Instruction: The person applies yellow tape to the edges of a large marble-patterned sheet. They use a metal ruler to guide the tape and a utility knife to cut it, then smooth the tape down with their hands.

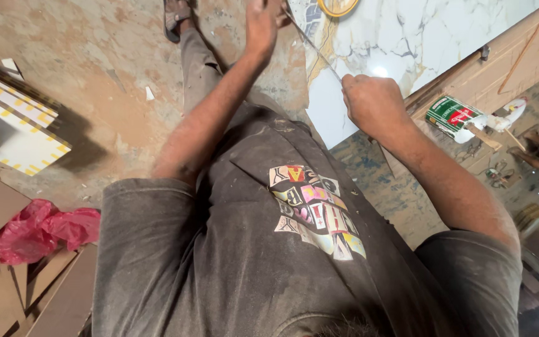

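A red plastic bag (42,229) lies at far left on the floor; the left hand (261,25), arm stretched forward, is closed on one end of a thin strip (315,48); the right hand (372,103), fisted, grips its other end over the marble-patterned sheet (407,43); a green can (451,116) sits beyond.
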